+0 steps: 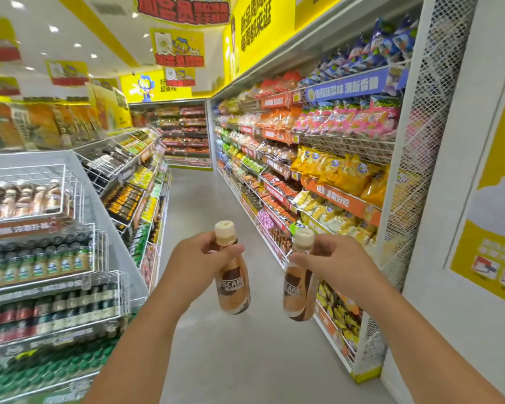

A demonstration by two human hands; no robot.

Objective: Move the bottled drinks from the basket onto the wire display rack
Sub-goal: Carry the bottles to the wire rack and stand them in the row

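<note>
My left hand (200,259) grips the neck of a brown coffee bottle (233,282) with a cream cap, held upright over the aisle floor. My right hand (334,262) pinches the neck of a second, matching coffee bottle (299,290) a little to the right. The white wire display rack (70,185) stands at the left; its top tier holds a row of similar brown bottles (24,198). No basket is in view.
Lower tiers of the rack (50,263) hold green and dark bottles. Slanted drink shelves (134,182) run on along the left. Snack shelves (327,158) line the right, ending in a white mesh panel (405,228). The grey aisle floor (204,205) stretches ahead.
</note>
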